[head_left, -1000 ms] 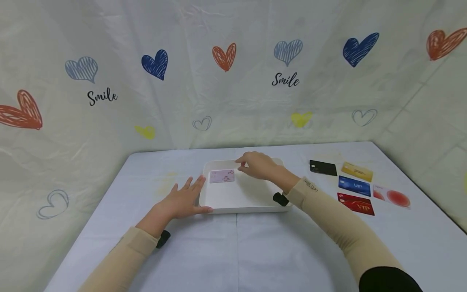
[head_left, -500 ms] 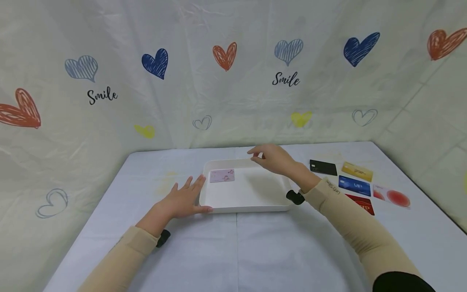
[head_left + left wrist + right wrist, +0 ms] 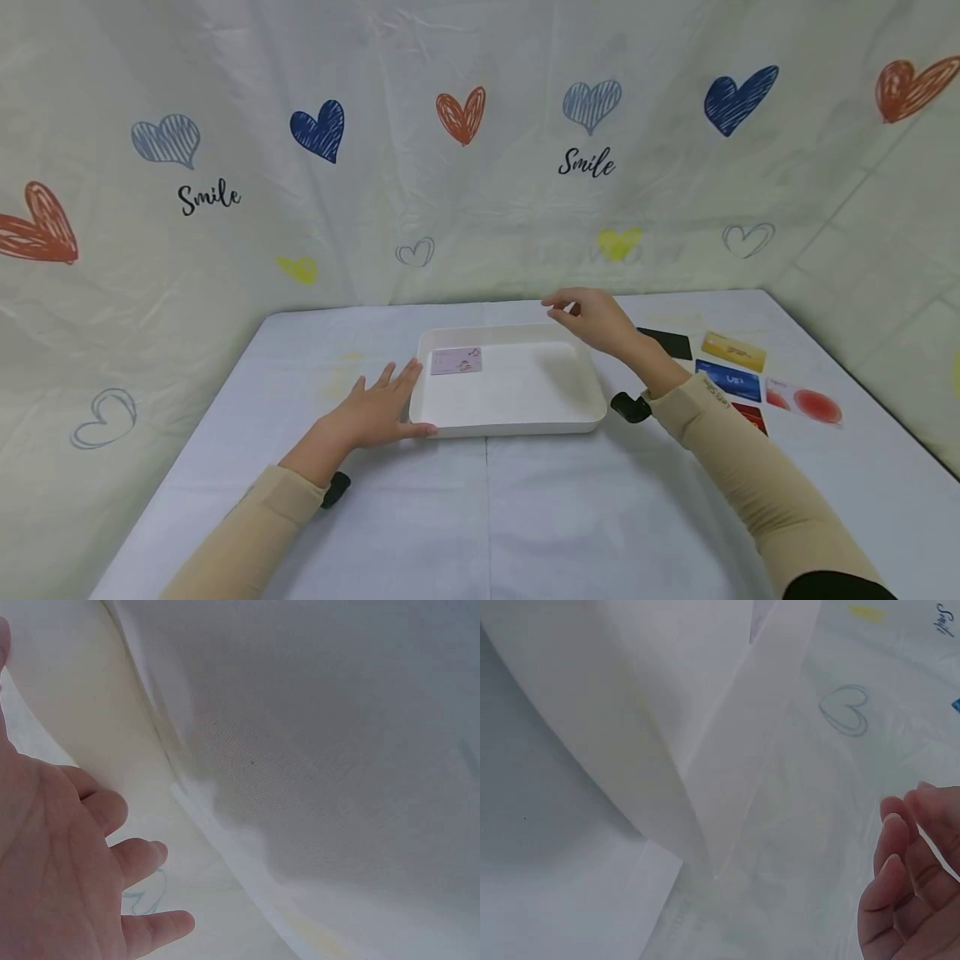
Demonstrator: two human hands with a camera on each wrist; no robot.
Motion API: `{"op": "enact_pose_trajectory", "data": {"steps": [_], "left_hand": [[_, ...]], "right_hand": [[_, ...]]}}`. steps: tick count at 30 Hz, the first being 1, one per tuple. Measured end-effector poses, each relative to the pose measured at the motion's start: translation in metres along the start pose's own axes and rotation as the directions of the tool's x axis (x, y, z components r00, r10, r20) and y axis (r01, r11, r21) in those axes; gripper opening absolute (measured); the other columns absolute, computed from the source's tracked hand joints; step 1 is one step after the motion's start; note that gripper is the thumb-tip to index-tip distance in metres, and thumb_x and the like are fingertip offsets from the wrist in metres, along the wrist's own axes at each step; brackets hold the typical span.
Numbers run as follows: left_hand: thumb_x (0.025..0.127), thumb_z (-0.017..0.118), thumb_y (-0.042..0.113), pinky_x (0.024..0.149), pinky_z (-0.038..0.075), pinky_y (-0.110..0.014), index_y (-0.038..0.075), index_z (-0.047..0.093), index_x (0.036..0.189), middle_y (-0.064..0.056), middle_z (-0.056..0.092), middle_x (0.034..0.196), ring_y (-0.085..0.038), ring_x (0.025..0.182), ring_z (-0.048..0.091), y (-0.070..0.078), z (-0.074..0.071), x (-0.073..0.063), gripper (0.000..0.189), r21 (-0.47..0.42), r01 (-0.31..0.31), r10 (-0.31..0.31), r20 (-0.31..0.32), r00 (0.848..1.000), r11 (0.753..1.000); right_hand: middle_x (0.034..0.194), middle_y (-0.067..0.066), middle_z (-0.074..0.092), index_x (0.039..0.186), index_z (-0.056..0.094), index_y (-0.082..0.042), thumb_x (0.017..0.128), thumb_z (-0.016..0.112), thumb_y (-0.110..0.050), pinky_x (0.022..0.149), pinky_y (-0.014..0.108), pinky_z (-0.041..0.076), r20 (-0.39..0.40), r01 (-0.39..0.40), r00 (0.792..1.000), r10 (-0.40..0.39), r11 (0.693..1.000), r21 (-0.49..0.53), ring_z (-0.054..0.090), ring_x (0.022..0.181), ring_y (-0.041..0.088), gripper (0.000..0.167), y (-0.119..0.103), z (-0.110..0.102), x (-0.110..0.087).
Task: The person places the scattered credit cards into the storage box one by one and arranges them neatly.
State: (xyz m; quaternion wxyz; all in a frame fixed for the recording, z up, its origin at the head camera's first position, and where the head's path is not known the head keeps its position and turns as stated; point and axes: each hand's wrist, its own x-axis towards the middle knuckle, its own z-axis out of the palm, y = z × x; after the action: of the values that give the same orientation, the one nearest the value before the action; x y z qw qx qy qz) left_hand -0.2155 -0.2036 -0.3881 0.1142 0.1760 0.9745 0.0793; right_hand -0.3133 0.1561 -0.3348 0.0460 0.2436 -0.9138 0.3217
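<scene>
A shallow white tray [image 3: 525, 400] sits on the table, with a pale pink patterned card [image 3: 457, 361] lying flat in its upper left part. Against the tray's left edge, my left hand [image 3: 371, 412] rests with its fingers spread; its palm and spread fingers also show in the left wrist view. Above the tray's far right corner hovers my right hand [image 3: 592, 319], apart from it. In the right wrist view the right hand [image 3: 919, 877] has loosely bent fingers and nothing between them.
Right of the tray lie several cards: black [image 3: 670, 344], gold [image 3: 734, 351], blue [image 3: 729, 379], white with red spots [image 3: 806, 402] and red [image 3: 752, 417]. My right forearm partly covers the red one. Behind the table hangs a pale curtain [image 3: 510, 217] with printed hearts.
My right hand has moved from over the tray to the right and slightly away, up past its far right corner. The left hand and the pink card have stayed put.
</scene>
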Motion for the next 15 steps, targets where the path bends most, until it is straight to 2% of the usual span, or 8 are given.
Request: {"op": "enact_pose_trajectory", "data": {"steps": [9, 15], "left_hand": [[0.089, 0.062, 0.071, 0.116, 0.011, -0.071, 0.004, 0.010, 0.165, -0.010, 0.011, 0.171, -0.039, 0.155, 0.009, -0.001, 0.002, 0.001, 0.114, -0.003, -0.003, 0.003, 0.001, 1.000, 1.000], [0.089, 0.062, 0.073, 0.116, 0.010, -0.071, 0.005, 0.009, 0.165, -0.010, 0.011, 0.171, -0.039, 0.155, 0.008, -0.003, 0.003, 0.002, 0.114, -0.004, 0.001, -0.001, -0.004, 1.000, 1.000]], "right_hand": [[0.116, 0.016, 0.069, 0.127, 0.072, -0.006, 0.104, 0.063, -0.016, 0.069, 0.039, 0.050, -0.048, -0.053, 0.997, 0.053, 0.999, 0.003, 0.064, 0.091, 0.027, 0.027, 0.018, -0.010, -0.009], [0.118, 0.017, 0.069, 0.129, 0.070, -0.006, 0.104, 0.063, -0.018, 0.062, 0.036, 0.050, -0.067, -0.099, 0.993, 0.100, 0.995, 0.020, 0.065, 0.086, 0.027, 0.028, 0.032, -0.022, -0.017]]}}
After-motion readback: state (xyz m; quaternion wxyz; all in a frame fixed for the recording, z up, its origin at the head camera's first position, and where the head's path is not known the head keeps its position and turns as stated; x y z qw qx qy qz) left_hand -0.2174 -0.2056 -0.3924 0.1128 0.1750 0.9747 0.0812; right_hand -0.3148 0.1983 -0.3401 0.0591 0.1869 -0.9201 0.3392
